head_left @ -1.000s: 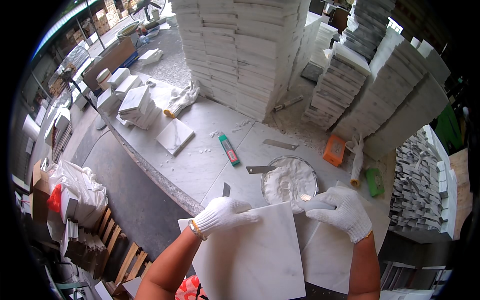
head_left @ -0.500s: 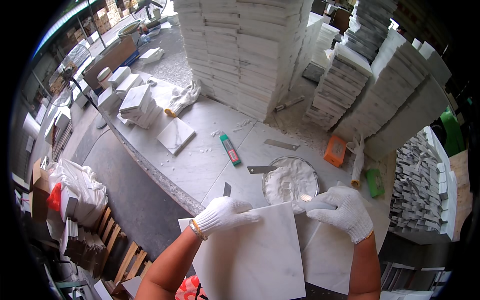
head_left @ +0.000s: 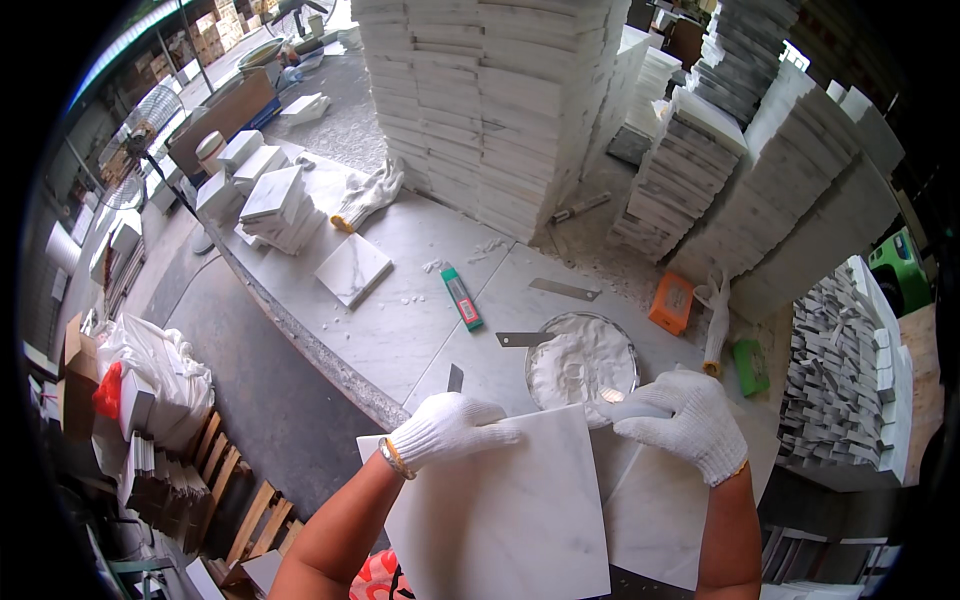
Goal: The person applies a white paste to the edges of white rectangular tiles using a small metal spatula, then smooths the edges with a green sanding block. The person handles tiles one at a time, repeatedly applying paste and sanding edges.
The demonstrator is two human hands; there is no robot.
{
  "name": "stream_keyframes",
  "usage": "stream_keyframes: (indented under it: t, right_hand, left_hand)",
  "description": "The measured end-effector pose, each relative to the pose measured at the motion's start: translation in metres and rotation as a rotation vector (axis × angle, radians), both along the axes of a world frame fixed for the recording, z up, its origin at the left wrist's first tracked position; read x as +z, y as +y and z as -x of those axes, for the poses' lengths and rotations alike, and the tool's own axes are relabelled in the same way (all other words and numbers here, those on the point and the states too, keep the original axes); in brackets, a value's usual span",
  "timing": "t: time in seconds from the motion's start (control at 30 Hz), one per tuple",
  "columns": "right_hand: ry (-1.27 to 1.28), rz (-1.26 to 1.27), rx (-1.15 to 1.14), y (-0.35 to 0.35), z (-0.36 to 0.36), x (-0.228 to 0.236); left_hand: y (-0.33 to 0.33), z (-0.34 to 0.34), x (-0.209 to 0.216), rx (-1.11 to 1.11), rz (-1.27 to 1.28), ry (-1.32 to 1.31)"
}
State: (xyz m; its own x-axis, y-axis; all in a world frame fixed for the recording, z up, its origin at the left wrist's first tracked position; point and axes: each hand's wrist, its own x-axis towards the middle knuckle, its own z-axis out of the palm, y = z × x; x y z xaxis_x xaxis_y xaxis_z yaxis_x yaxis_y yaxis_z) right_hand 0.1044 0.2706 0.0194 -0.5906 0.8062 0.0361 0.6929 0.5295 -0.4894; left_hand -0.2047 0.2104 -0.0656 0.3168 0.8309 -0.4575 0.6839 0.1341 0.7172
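My left hand (head_left: 448,430), in a white knit glove, grips the upper left edge of a square white marble tile (head_left: 505,505), thumb laid across its face. The tile is tilted up toward me. In my gloved right hand (head_left: 690,420) is a grey scraper blade (head_left: 640,411), pinched between thumb and fingers, with a dab of pale paste by its tip. Just beyond it stands a round tub of white putty (head_left: 575,365). One flat metal blade (head_left: 522,340) rests over the tub's left rim. Behind my left hand a short blade (head_left: 455,378) sticks up, its lower end hidden.
On the marble-topped table lie a green box (head_left: 461,298), another metal blade (head_left: 563,289), an orange box (head_left: 671,303), a green block (head_left: 750,367) and a small tile (head_left: 353,269). Tall tile stacks (head_left: 470,110) rise at the back. Wooden pallets (head_left: 250,520) sit lower left.
My hands, the tile and the scraper blade look the same. At the far right, a green machine shows more fully than before.
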Motion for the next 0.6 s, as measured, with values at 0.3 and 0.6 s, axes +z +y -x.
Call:
stream_keyframes:
  t: [0.3,0.6]
  right_hand:
    - [-0.06,0.022,-0.01,0.0028,0.002,0.0042]
    - [-0.059,0.017,-0.02,0.0039,0.0052,0.0059]
  left_hand:
    - [0.0004,0.0007,0.0008,-0.005,-0.004,-0.023]
    - [-0.0009,0.0014,0.0001,-0.009,-0.046,-0.031]
